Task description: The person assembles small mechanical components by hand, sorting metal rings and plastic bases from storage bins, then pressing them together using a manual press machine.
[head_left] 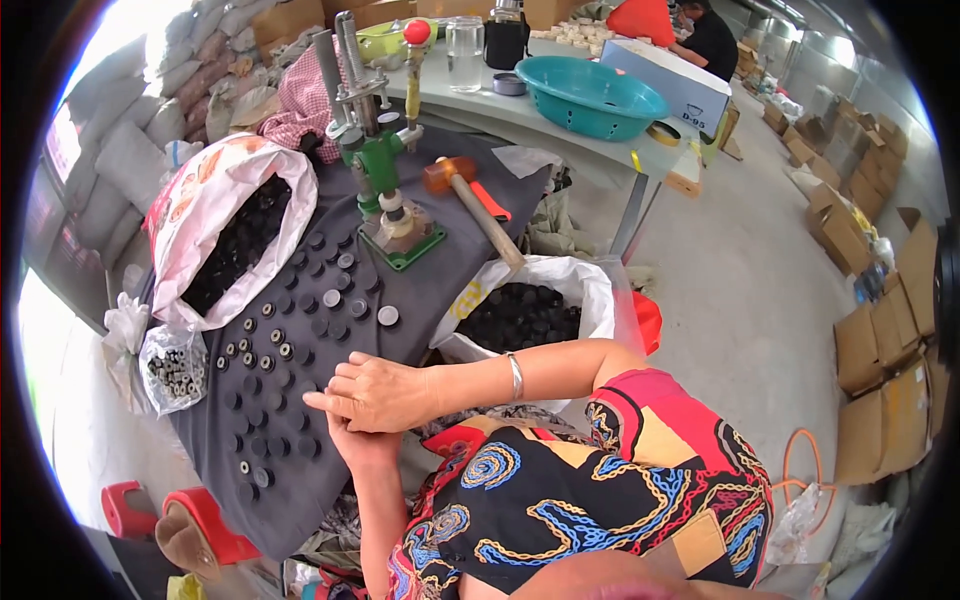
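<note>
Hands met at 6 o'clock on the dark tabletop [420,290]. Right hand [375,392] lay flat and loose over the left hand [362,445], whose grip I could not tell. Black caps [300,330] sat toward 12 o'clock.

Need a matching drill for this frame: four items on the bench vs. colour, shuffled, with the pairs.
Things:
1. hand press
2. basin
3. mallet head
4. caps on the cloth

Colours:
A. teal
B. black
C. green
D. orange-brown

Pairs: 1-C, 2-A, 3-D, 4-B
</note>
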The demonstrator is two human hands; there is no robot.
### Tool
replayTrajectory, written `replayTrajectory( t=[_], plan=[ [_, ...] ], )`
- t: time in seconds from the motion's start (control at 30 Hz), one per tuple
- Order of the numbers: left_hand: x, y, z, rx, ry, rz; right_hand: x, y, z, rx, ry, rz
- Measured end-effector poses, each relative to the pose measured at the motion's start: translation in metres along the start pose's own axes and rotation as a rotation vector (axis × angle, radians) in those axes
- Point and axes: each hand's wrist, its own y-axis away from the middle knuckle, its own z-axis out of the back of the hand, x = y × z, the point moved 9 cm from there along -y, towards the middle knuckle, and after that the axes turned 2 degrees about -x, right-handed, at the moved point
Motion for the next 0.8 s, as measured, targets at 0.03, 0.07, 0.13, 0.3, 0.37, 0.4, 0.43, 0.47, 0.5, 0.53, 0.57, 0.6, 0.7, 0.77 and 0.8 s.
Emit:
replayTrajectory(
  t=[0.03, 0.07, 0.13, 0.3, 0.37, 0.4, 0.43, 0.47, 0.5, 0.53, 0.57, 0.6, 0.7, 0.77, 0.8],
  plan=[
    [-0.001, 0.002, -0.001, -0.033, 0.011, 0.010, -0.002, -0.001, 0.002, -0.007, -0.007, -0.025],
    [-0.002, 0.004, 0.001, -0.066, 0.021, 0.019, -0.005, -0.001, 0.003, -0.013, -0.015, -0.050],
    [-0.005, 0.007, 0.008, -0.110, 0.044, 0.017, -0.004, -0.003, 0.001, 0.001, -0.035, -0.064],
    [-0.012, 0.013, 0.023, -0.185, 0.071, 0.035, -0.002, -0.005, -0.001, -0.002, -0.091, -0.063],
    [-0.014, 0.014, 0.024, -0.188, 0.032, 0.023, -0.005, -0.004, -0.006, 0.021, -0.119, -0.099],
    [-0.014, 0.014, 0.024, -0.190, 0.035, 0.024, -0.005, -0.004, -0.007, 0.024, -0.120, -0.100],
    [-0.016, 0.015, 0.024, -0.213, 0.003, 0.022, -0.006, -0.005, -0.010, 0.041, -0.145, -0.132],
    [-0.017, 0.016, 0.025, -0.236, -0.028, 0.021, -0.008, -0.005, -0.012, 0.059, -0.169, -0.163],
    [-0.018, 0.017, 0.025, -0.237, -0.025, 0.020, -0.007, -0.006, -0.013, 0.062, -0.170, -0.162],
    [-0.021, 0.017, 0.023, -0.207, -0.043, 0.002, -0.006, -0.007, -0.016, 0.074, -0.180, -0.160],
    [-0.023, 0.017, 0.021, -0.177, -0.061, -0.014, -0.005, -0.008, -0.018, 0.086, -0.189, -0.159],
    [-0.025, 0.016, 0.024, -0.177, -0.058, -0.014, -0.006, -0.008, -0.020, 0.089, -0.189, -0.159],
    [-0.034, 0.016, 0.035, -0.173, -0.169, -0.019, -0.004, -0.008, -0.024, 0.085, -0.199, -0.123],
    [-0.044, 0.018, 0.043, -0.239, -0.253, -0.071, -0.001, -0.009, -0.030, 0.092, -0.251, -0.101],
    [-0.048, 0.018, 0.048, -0.238, -0.251, -0.070, -0.002, -0.009, -0.032, 0.094, -0.250, -0.101]
  ],
)
